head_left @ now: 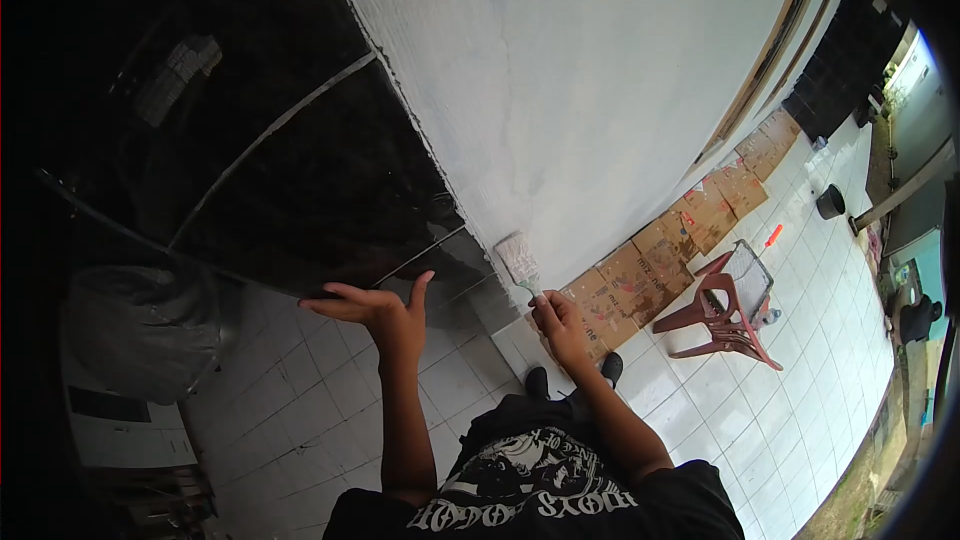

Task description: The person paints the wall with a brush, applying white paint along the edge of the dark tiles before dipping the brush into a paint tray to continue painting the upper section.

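My right hand (562, 328) is closed around the handle of a paintbrush (518, 258). White paint coats the brush's wide head, which overlaps the lower edge of the white wall (570, 90) in this view, close to the corner with the dark tiles. My left hand (388, 308) holds nothing; its fingers are stretched out and its thumb stands apart. It is up by the glossy black tiled surface (310, 170), near that surface's lower edge. A rough white paint line runs where the wall meets the black tiles.
Flattened cardboard (640, 285) covers the white tiled floor (690, 420) along the wall. To the right is a dark red plastic chair (735, 305) with a paint tray (750, 275) and an orange-handled tool (774, 236). A black bucket (830, 202) stands farther off. A covered bulky object (145, 330) is at left.
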The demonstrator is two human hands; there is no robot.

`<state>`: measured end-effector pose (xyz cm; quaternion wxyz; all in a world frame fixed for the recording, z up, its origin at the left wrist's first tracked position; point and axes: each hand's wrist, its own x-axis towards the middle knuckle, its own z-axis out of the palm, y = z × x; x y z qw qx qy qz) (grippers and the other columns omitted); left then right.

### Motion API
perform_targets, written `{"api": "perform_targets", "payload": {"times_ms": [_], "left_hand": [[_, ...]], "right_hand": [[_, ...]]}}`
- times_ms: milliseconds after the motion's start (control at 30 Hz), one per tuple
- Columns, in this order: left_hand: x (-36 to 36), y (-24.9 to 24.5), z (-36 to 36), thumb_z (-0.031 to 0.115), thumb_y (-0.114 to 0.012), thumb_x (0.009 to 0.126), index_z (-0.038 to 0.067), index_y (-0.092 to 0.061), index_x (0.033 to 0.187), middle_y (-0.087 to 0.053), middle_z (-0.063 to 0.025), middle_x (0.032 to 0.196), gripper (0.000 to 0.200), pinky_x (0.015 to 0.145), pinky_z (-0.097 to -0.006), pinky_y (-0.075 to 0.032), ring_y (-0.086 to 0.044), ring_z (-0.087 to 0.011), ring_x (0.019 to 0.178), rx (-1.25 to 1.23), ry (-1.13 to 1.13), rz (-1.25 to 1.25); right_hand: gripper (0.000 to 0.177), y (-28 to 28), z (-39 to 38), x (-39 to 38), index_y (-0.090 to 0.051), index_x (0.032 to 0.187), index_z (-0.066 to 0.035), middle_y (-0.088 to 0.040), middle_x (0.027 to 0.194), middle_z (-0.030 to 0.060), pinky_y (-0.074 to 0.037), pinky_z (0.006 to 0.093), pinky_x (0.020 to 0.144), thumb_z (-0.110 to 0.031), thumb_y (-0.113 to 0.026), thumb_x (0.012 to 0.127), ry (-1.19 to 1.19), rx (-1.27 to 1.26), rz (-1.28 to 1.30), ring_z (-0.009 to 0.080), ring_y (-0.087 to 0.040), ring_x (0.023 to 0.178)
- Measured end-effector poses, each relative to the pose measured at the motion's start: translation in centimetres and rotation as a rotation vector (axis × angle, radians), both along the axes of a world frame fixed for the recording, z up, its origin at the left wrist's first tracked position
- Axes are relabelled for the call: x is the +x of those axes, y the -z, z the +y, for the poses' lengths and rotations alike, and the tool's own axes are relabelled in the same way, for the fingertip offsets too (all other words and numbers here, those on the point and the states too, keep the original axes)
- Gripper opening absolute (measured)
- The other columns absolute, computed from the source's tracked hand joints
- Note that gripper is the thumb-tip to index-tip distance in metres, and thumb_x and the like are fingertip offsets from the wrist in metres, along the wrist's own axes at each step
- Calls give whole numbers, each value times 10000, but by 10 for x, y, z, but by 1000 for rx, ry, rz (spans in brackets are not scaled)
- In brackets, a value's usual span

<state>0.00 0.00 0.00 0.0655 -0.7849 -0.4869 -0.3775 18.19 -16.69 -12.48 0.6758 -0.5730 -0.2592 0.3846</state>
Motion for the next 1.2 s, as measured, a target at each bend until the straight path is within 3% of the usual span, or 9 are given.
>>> {"api": "perform_targets", "payload": {"times_ms": [100,267,367,567,867,1100,1200], "left_hand": [[-2,-4,19,664,-760,750,57,404,1446,480,-376,1400,1486,1015,-818,60,404,-591,1326,39,-7,15],[-4,0,2,658,-755,760,39,402,1443,475,-382,1399,1479,1020,-814,59,403,-598,1321,-3,1,13],[-6,0,-1,631,-764,771,24,394,1444,489,-389,1380,1470,1005,-828,45,412,-622,1295,15,21,41],[-2,0,0,645,-748,778,12,392,1441,478,-396,1386,1464,1001,-835,38,402,-629,1299,36,16,50],[-3,5,4,685,-704,793,1,383,1444,458,-407,1397,1441,998,-836,39,386,-641,1302,81,3,87],[-2,4,4,691,-697,795,-11,379,1443,458,-409,1397,1439,1016,-822,39,383,-633,1310,74,-15,92],[0,4,3,668,-719,791,26,387,1451,463,-380,1412,1439,1047,-791,46,364,-606,1344,70,-20,73]], "right_hand": [[267,-16,17,-2,-630,988,-1,-471,684,-55,-324,228,561,-245,-540,1048,4,84,84,43,-387,615],[268,-87,18,-3,-625,973,-2,-468,689,-55,-318,221,568,-239,-529,1053,13,192,48,42,-379,617],[267,-80,21,-4,-614,980,-20,-430,679,-66,-279,226,546,-256,-516,1057,-6,151,18,34,-354,608],[271,-12,-2,-9,-613,976,-15,-450,697,-59,-302,227,561,-257,-522,1056,27,8,-10,44,-375,618],[258,-118,29,-3,-638,968,-7,-523,709,-38,-362,224,592,-237,-550,1044,31,228,-19,45,-439,645],[264,-48,11,-9,-641,958,-3,-519,688,-47,-366,222,591,-236,-548,1043,29,37,-49,44,-441,633],[265,-44,4,-8,-641,958,-4,-508,675,-50,-362,225,585,-236,-544,1044,53,19,-46,45,-431,622]]}}
